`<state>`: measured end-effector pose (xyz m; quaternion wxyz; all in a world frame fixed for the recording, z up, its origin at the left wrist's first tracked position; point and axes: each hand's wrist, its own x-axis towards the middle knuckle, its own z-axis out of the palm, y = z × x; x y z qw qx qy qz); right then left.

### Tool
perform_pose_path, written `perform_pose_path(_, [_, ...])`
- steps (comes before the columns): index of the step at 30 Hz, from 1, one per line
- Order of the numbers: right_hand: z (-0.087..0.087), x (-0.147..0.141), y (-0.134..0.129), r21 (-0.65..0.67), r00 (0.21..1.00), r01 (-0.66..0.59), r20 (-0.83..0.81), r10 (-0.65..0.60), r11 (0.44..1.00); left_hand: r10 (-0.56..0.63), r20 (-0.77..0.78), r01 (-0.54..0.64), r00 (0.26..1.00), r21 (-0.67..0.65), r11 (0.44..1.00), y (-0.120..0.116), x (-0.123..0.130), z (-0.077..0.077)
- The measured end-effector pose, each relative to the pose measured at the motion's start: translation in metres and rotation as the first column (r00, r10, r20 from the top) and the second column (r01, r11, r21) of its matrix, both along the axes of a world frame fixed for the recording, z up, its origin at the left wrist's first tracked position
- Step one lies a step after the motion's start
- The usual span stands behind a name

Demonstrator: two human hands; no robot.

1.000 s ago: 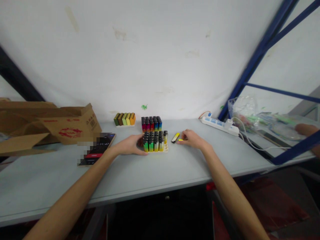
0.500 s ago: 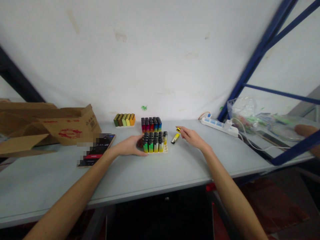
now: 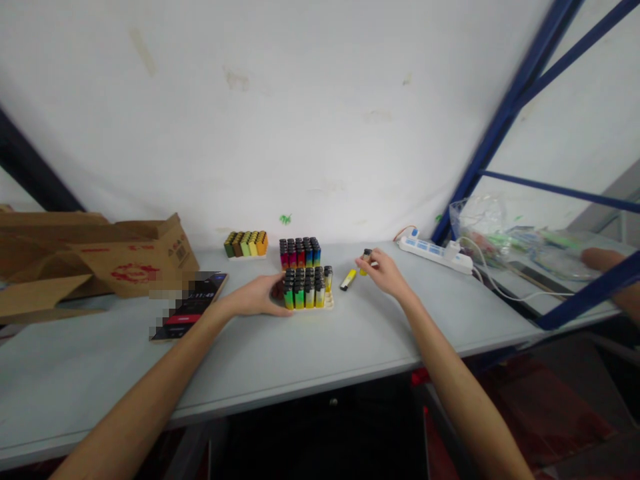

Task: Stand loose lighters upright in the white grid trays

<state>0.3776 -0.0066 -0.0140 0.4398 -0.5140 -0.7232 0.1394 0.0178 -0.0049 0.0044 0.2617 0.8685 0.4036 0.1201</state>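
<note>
My left hand [image 3: 263, 295] is wrapped around the left side of a white tray [image 3: 329, 303] filled with upright lighters [image 3: 305, 297], green at the left passing to yellow at the right, with black tops. The thumb lies along the front, and the other fingers are partly hidden behind the lighters. Bare slots show at the tray's right end. To the right, my right hand [image 3: 385, 272] pinches a yellow lighter [image 3: 367, 254], its black top upward, just above the table. Between the hand and the tray, another yellow lighter [image 3: 349, 279] lies flat.
Behind stand a block of red and blue lighters [image 3: 300, 255] and a green-to-orange block [image 3: 246, 244]. A phone [image 3: 193, 307] and an open cardboard box [image 3: 145, 257] are on the left. A power strip [image 3: 435, 253] lies right, near a blue rack post [image 3: 493, 120]. Another person's hand [image 3: 603, 260] shows far right.
The lighter in my right hand has turned from its yellow end up to its black top up, and the hand has shifted slightly right. My left hand stays at the tray.
</note>
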Motion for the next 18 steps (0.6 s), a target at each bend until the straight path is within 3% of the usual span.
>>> perform_pose_path(6, [0.005,-0.012,-0.011,-0.180,0.979,-0.203,-0.063,0.195,0.962,0.005,-0.004,-0.005,1.000,0.004,1.000,-0.002,0.001,0.000])
perform_pose_path(18, [0.011,-0.026,-0.021,-0.079,0.985,-0.074,0.147,0.085,0.994,0.020,-0.005,-0.020,1.000,0.012,1.000,-0.001,0.001,0.002])
